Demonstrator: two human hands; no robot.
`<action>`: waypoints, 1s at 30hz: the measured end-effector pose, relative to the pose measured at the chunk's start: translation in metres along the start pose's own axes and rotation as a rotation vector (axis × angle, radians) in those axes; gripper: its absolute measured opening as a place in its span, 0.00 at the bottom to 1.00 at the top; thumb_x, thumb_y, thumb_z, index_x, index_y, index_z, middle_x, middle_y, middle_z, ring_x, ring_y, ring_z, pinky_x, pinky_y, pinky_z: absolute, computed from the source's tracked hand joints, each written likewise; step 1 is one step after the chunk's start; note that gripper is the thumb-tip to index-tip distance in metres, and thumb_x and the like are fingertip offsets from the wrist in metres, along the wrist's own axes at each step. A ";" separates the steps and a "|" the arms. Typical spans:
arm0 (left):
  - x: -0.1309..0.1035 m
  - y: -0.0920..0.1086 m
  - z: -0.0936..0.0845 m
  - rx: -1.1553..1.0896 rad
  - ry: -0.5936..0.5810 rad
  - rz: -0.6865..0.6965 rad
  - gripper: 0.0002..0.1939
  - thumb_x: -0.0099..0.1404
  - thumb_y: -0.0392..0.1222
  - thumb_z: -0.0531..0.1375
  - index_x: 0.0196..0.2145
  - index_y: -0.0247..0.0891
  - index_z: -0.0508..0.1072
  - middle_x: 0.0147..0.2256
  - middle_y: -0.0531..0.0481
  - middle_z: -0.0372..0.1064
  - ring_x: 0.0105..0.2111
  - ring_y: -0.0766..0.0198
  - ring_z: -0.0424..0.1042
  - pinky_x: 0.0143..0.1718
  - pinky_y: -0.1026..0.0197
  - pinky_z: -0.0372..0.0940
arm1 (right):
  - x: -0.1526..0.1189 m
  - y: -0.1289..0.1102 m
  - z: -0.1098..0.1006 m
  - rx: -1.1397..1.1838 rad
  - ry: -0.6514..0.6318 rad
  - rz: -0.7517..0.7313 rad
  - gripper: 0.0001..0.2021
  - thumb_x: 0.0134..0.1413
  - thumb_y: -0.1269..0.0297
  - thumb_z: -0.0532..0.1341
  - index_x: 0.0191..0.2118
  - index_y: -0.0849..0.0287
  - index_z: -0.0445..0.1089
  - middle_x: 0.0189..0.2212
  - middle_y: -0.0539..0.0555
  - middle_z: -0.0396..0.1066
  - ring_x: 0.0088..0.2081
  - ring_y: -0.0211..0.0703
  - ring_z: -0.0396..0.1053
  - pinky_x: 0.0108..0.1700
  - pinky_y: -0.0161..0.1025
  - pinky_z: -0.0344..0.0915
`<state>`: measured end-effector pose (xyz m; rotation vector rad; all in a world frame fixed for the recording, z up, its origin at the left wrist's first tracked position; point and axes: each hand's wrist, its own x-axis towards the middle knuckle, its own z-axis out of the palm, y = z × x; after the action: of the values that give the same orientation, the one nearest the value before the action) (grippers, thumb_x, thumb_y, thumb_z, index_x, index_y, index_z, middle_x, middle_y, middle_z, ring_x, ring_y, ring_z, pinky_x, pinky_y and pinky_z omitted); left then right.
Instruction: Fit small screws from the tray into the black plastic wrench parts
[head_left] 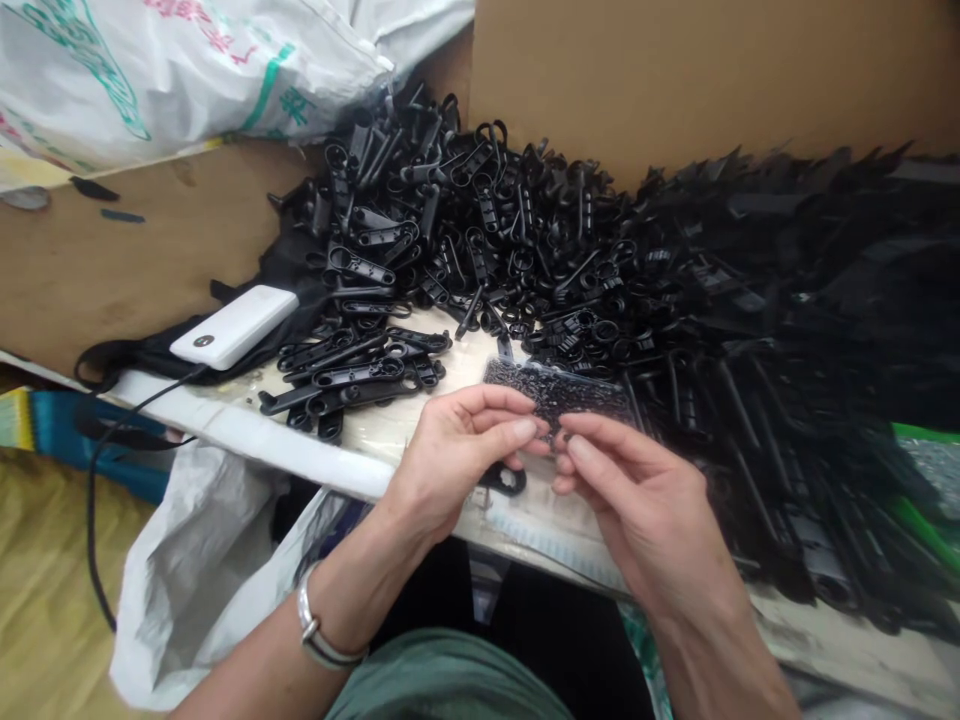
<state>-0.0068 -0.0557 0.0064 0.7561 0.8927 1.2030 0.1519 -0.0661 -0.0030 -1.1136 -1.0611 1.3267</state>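
Observation:
My left hand (459, 452) and my right hand (643, 492) face each other over the front of the table, fingertips a small gap apart. Thumb and fingers are pinched together on both; anything between them is too small to name, though a dark speck shows at the right fingertips. Just beyond the fingers sits a shallow clear tray (559, 388) full of tiny black pieces. The ring-shaped end of a black plastic part (507, 480) shows below my left fingers, its other end hidden by that hand. I cannot tell whether the hand touches it.
A big heap of black plastic parts (480, 200) fills the back; a smaller pile (360, 375) lies left. Long black parts (750, 430) cover the right, beside a green-edged bag (926, 480). A white power bank (234, 327) with a black cable (142, 405) rests near the left edge.

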 end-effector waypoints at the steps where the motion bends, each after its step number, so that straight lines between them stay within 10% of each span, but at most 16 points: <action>1: -0.001 -0.001 0.000 0.001 0.001 0.000 0.09 0.55 0.33 0.67 0.35 0.32 0.74 0.32 0.45 0.77 0.30 0.63 0.77 0.28 0.68 0.66 | -0.002 0.000 -0.002 -0.075 0.017 -0.027 0.10 0.47 0.64 0.69 0.39 0.58 0.76 0.28 0.52 0.75 0.26 0.37 0.72 0.32 0.36 0.74; 6: -0.004 -0.003 -0.003 0.007 0.005 -0.016 0.13 0.55 0.35 0.67 0.40 0.33 0.75 0.34 0.44 0.78 0.32 0.62 0.77 0.31 0.68 0.67 | -0.013 -0.003 -0.006 -0.429 0.170 -0.167 0.08 0.51 0.63 0.67 0.39 0.56 0.76 0.28 0.51 0.77 0.28 0.40 0.75 0.33 0.35 0.76; 30: -0.011 -0.010 0.009 -0.061 0.025 -0.122 0.23 0.49 0.38 0.72 0.44 0.34 0.76 0.28 0.48 0.76 0.25 0.70 0.69 0.34 0.65 0.64 | -0.005 0.014 0.001 -0.192 0.028 -0.311 0.04 0.46 0.70 0.69 0.29 0.55 0.74 0.35 0.50 0.70 0.37 0.38 0.70 0.36 0.34 0.71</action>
<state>0.0038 -0.0690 0.0040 0.6296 0.9064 1.1288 0.1489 -0.0714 -0.0160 -1.0526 -1.3026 0.9767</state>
